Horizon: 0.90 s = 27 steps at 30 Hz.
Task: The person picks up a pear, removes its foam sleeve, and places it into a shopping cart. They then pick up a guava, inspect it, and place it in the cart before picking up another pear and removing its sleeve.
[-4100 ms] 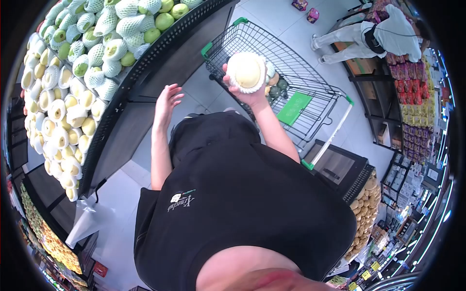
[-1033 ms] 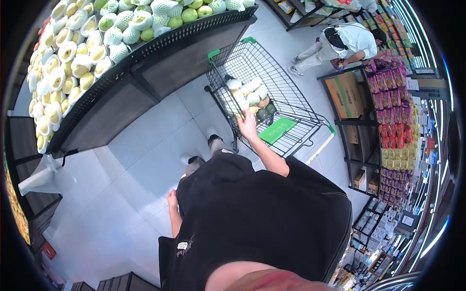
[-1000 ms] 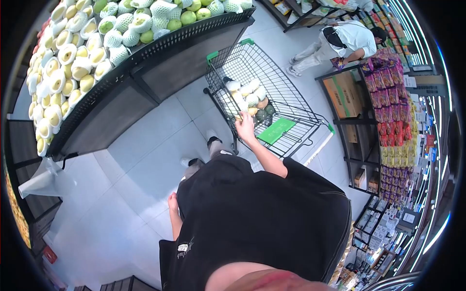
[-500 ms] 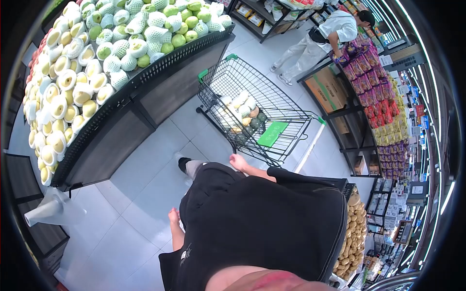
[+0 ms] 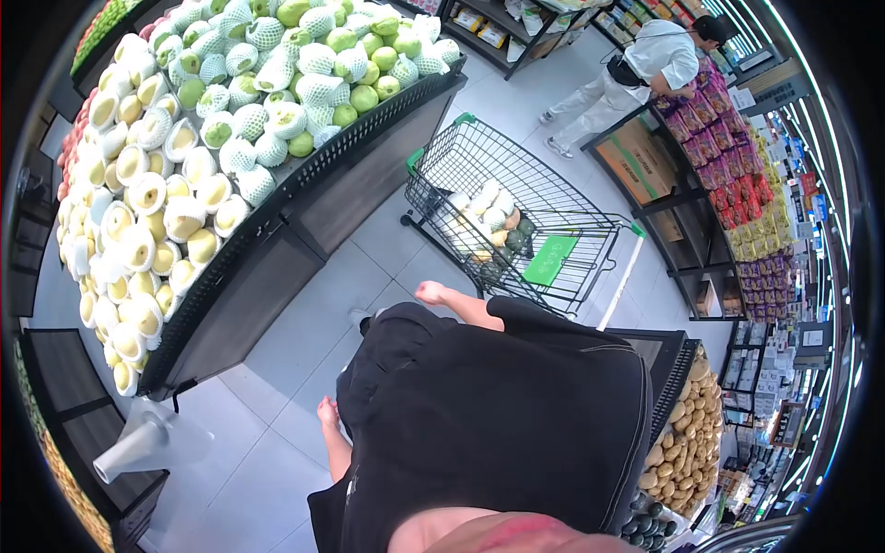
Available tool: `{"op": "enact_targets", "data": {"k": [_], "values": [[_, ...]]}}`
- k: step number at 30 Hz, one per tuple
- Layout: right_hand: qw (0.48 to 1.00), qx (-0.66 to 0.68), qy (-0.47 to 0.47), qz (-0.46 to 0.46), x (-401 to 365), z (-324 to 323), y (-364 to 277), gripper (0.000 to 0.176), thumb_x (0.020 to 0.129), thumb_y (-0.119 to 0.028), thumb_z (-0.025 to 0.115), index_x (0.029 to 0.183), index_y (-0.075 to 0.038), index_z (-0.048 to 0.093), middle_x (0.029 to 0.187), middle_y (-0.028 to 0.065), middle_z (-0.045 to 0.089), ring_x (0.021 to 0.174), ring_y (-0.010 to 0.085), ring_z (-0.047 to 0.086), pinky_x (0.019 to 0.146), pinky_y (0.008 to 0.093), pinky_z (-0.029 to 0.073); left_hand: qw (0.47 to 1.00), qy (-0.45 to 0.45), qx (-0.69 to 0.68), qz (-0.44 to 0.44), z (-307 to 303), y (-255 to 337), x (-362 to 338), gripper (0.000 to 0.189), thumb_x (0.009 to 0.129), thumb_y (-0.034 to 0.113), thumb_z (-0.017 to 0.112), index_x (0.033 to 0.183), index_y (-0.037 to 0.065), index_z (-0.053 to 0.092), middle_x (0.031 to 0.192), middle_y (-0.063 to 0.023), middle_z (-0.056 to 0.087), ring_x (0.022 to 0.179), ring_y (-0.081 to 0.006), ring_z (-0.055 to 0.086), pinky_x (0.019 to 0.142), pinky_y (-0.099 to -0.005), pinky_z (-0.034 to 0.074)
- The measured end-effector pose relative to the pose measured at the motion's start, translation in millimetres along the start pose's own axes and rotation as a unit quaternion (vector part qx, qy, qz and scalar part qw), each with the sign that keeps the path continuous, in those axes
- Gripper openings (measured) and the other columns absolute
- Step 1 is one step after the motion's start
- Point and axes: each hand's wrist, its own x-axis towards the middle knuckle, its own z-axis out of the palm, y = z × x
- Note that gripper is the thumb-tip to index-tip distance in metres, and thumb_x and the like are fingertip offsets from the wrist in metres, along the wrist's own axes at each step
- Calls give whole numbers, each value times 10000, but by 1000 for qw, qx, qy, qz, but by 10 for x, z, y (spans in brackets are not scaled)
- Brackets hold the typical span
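Note:
My left hand (image 5: pixel 328 411) hangs beside my dark shorts with its fingers curled, and no object shows in it. In front of my body, my right hand (image 5: pixel 430 292) is loosely closed and also appears to hold nothing. To its right stands a wire shopping cart (image 5: pixel 581 221) with green corner pieces and a green plate. Hand and cart are apart. Inside the cart lie netted fruit (image 5: pixel 496 207) and several dark green round items (image 5: pixel 516 241).
A black-edged stand (image 5: pixel 304 184) bears pale yellow fruit (image 5: pixel 147 194) and green fruit (image 5: pixel 341 40) in foam nets. A bag roll (image 5: pixel 134 452) hangs at its corner. Potatoes (image 5: pixel 687 442) lie in a bin beside me. A person (image 5: pixel 659 55) stands by packaged snacks (image 5: pixel 714 138).
Stand, cart and shelves have shifted rightward and down in view. My right hand now appears farther left of the cart. The other person's arm has moved from the snack packs toward their body.

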Motion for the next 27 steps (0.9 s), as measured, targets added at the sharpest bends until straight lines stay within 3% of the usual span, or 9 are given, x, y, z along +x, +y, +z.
{"op": "enact_targets", "data": {"k": [5, 10, 13, 14, 15, 17, 19, 25, 27], "values": [[983, 145, 18, -116, 35, -82, -1028, 334, 917, -250, 602, 1172, -38, 642, 1003, 72, 692, 784, 148, 663, 717, 327, 545, 997, -51, -62, 1, -310, -6, 504, 303, 994, 366, 578, 1087, 86, 644, 805, -37, 648, 514, -123, 531, 420, -285, 387], [985, 142, 5, -97, 225, 102, -944, 314, 909, -214, 592, 1157, -30, 645, 950, 71, 685, 763, 141, 643, 699, 324, 543, 994, -36, -73, 74, -343, 140, 847, 300, 986, 369, 590, 1069, 87, 650, 786, -22, 638, 503, -119, 513, 417, -289, 369], [993, -24, 64, -92, 288, 331, -392, 355, 875, -341, 593, 1040, -39, 682, 862, 83, 703, 722, 190, 658, 651, 368, 544, 985, 0, -111, 132, -525, 113, 993, 299, 981, 370, 598, 1058, 87, 654, 775, -13, 632, 497, -116, 503, 416, -292, 357], [1000, -12, 9, 23, -14, 281, -481, 398, 846, -344, 569, 1058, -40, 715, 982, 180, 737, 901, 300, 717, 801, 414, 559, 996, 9, -35, 78, -650, 328, 688, 314, 973, 381, 607, 1052, 81, 653, 748, 2, 614, 540, -116, 527, 442, -303, 380], [991, -79, -83, 66, 127, 333, -214, 358, 830, -320, 560, 992, -42, 717, 906, 195, 732, 901, 335, 713, 796, 430, 560, 996, 38, -47, 70, -714, 382, 594, 307, 972, 376, 606, 1046, 82, 651, 741, 6, 607, 548, -116, 530, 450, -304, 387], [871, -391, -85, -285, -34, 444, 187, 352, 797, -325, 604, 985, -45, 704, 875, 238, 699, 951, 409, 681, 812, 483, 549, 992, 75, -79, 57, -982, 338, 597, 294, 971, 365, 603, 1040, 83, 649, 734, 8, 599, 557, -114, 533, 456, -306, 390], [922, -290, -122, -226, -123, 603, 183, 349, 837, -331, 601, 1001, -39, 698, 872, 242, 698, 921, 432, 672, 805, 492, 546, 988, 91, -117, 41, -1252, 180, 648, 285, 972, 355, 599, 1042, 83, 648, 734, 4, 599, 561, -113, 534, 453, -307, 385], [859, -383, -175, -290, 26, 1155, -779, 324, 879, -322, 577, 976, -34, 691, 828, 210, 706, 806, 399, 694, 738, 475, 564, 985, 140, -83, 51, -2135, -501, 506, 302, 973, 335, 595, 1036, 52, 678, 778, -48, 648, 667, -143, 604, 567, -332, 483], [982, -115, -136, 63, 169, 1475, -1672, 220, 910, -250, 547, 787, -84, 622, 606, 26, 582, 562, 168, 607, 514, 367, 505, 973, 132, -139, 129, -2375, -1228, 895, 321, 971, 316, 594, 1052, 24, 697, 840, -87, 692, 762, -196, 648, 680, -359, 517]]}}
